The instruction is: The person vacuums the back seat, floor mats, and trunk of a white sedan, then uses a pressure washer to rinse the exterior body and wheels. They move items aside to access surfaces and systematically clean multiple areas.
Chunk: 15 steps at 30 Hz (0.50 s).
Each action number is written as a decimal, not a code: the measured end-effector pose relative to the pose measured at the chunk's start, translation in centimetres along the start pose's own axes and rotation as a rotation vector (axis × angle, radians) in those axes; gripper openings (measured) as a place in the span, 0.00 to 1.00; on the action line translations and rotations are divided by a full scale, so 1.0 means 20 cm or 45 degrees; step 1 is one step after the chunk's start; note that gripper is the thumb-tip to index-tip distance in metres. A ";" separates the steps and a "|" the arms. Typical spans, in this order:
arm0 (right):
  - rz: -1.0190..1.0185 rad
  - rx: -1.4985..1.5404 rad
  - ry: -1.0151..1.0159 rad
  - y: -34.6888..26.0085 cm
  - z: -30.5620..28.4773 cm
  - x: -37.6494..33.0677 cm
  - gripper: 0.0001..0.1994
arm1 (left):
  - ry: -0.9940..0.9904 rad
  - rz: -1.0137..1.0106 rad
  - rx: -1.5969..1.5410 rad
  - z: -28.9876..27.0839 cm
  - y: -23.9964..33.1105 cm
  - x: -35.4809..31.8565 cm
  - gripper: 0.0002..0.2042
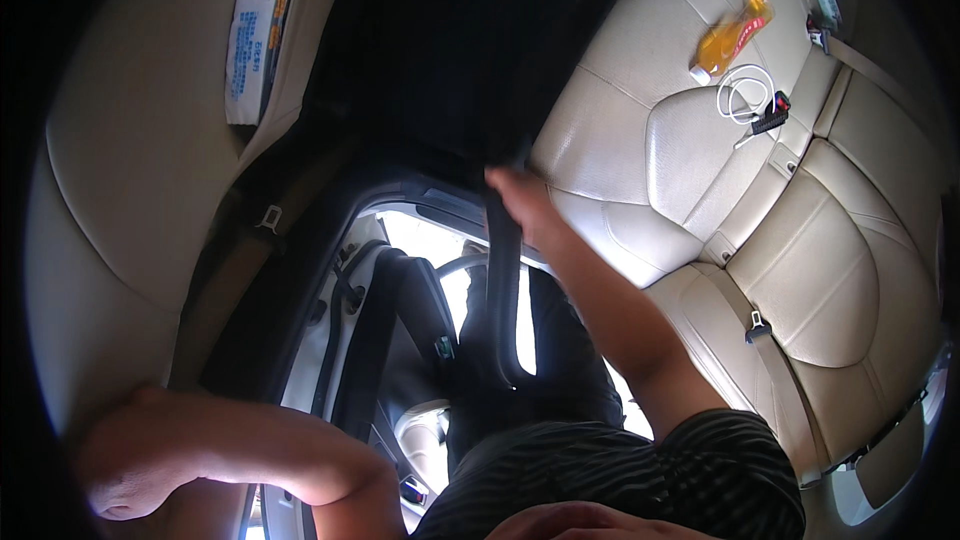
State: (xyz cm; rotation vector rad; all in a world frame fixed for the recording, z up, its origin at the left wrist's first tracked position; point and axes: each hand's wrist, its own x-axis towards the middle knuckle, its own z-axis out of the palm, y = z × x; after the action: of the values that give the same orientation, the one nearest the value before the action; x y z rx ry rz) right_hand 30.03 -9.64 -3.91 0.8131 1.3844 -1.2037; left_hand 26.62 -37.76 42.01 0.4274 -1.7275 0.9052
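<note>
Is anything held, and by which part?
The right hand seems to grip a dark strip near its upper end; whether the left hand holds anything is unclear.

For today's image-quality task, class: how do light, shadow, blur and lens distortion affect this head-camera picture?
Head view: daylight burns out to white in the open doorway; the rear footwell sinks into near-black shadow; glare shines on the beige leather rear seat; the right hand looks slightly soft; the fisheye lens leaves dark corners and seems to bow the seat toward the right rim.

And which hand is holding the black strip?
The right hand: it grips the black strip, while the left hand is over by the front seat, away from the strip.
</note>
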 end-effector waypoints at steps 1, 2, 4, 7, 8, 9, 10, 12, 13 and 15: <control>-0.179 -0.024 0.051 -0.20 -0.04 0.06 0.40 | -0.010 0.048 0.060 0.01 -0.01 0.00 0.17; -0.440 0.069 0.066 -0.42 -0.07 0.15 0.41 | -0.017 0.101 0.145 0.02 -0.02 0.01 0.17; -0.591 0.108 0.263 -0.75 -0.07 0.31 0.42 | -0.048 0.242 0.369 0.04 -0.04 0.02 0.17; -0.597 0.110 0.463 -0.82 0.02 0.39 0.41 | -0.064 0.468 0.647 0.04 0.00 0.06 0.17; -0.440 0.000 0.447 -0.72 0.07 0.36 0.41 | -0.037 0.576 0.774 0.04 0.03 0.06 0.17; -0.424 -0.191 0.407 -0.59 0.11 0.31 0.42 | -0.026 0.583 0.703 0.04 0.07 0.06 0.17; -0.212 -0.350 0.254 -0.44 0.14 0.24 0.43 | -0.049 0.472 0.541 0.04 0.12 0.06 0.19; -0.131 -0.681 0.042 -0.20 0.14 0.12 0.45 | -0.136 -0.348 -0.184 0.04 0.22 0.04 0.27; -0.176 -0.576 0.060 -0.15 0.12 0.09 0.45 | -0.136 -0.411 -0.232 0.05 0.27 0.04 0.28; -0.116 -0.426 -0.023 -0.20 0.06 0.11 0.44 | -0.113 -0.523 -0.311 0.05 0.34 0.04 0.30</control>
State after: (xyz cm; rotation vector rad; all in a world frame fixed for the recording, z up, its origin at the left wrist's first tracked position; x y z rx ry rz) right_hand 26.15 -12.12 -4.95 0.5081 1.5683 -1.0073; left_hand 21.11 -34.01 40.20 0.6359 -1.7184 0.3812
